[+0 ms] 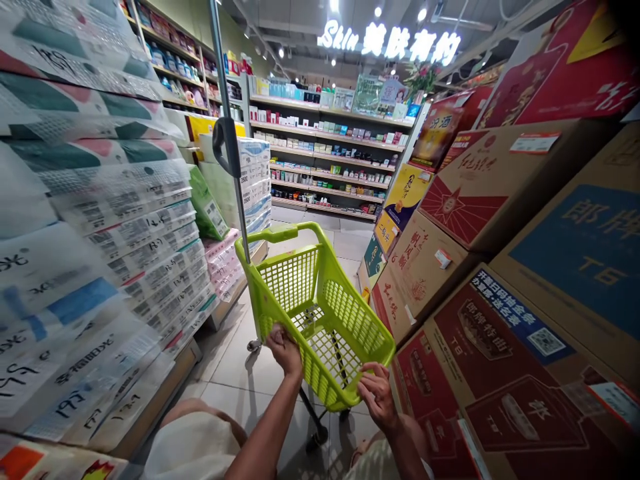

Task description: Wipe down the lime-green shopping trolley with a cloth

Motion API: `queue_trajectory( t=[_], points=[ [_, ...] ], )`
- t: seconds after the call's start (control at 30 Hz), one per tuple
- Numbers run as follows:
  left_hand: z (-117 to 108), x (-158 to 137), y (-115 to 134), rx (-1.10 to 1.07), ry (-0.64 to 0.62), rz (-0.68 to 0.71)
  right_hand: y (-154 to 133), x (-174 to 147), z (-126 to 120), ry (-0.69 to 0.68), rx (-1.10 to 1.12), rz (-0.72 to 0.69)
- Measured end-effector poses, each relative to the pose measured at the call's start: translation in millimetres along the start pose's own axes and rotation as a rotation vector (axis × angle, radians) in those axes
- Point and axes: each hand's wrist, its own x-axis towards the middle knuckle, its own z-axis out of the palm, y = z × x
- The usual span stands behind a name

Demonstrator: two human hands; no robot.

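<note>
A lime-green plastic shopping cart (pixel 353 303) with lattice walls stands tilted to my view in front of my knees, and its basket holds nothing. On the outer left wall, my left hand (pixel 286 352) is closed against the lattice. Its fingers bunch around what looks like a small crumpled pale cloth (pixel 278 333), mostly hidden by the hand. The fingers of my right hand (pixel 379 397) curl over the near right corner of the basket rim. A tall grey pole (pixel 233 133) with a dark bracket rises from the cart's far left corner.
Wrapped tissue packs (pixel 145 247) are stacked high along the left. Cardboard liquor cartons (pixel 465 193) with price tags form a wall on the right, close to the cart. Shelves of small boxes and bottles (pixel 330 143) stand at the back, beyond the tiled floor (pixel 345 243).
</note>
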Motion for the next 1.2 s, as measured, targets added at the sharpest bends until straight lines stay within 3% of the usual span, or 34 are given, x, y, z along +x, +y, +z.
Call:
queue_trajectory(
  t=[0.17, 0.3, 0.43, 0.57, 0.67, 0.8, 0.87, 0.93, 1.03, 1.13, 1.2],
  points=[
    [0, 22, 15, -0.013, 0.014, 0.211, 6, 0, -8, 0.009, -0.013, -0.039],
    [-16, 10, -1, -0.007, 0.014, 0.163, 3, 7, -8, 0.012, -0.15, -0.008],
    [-16, -6, -4, -0.027, 0.012, 0.167, -32, 28, 18, 0.087, -0.316, 0.125],
    [-7, -5, 6, 0.025, -0.142, 0.406, -68, 42, 49, 0.083, -0.329, 0.084],
    [-7, 31, 22, 0.115, -0.204, 0.583, -71, 42, 51, 0.1, -0.343, 0.008],
    [-3, 114, 62, 0.243, -0.057, 0.502, -63, 39, 38, 0.11, -0.301, -0.003],
    [-3, 136, 74, 0.262, -0.04, 0.494, -62, 37, 34, 0.122, -0.279, 0.013],
    [-6, 128, 67, 0.25, -0.089, 0.518, -62, 37, 33, 0.123, -0.254, 0.01],
    [-15, 80, 29, 0.159, -0.189, 0.499, -61, 36, 32, 0.125, -0.239, 0.013],
    [-19, 50, 3, 0.082, -0.094, 0.248, -59, 35, 29, 0.111, -0.25, 0.015],
    [-15, 61, 8, 0.066, -0.005, 0.137, -57, 33, 26, 0.086, -0.255, 0.021]
  ],
)
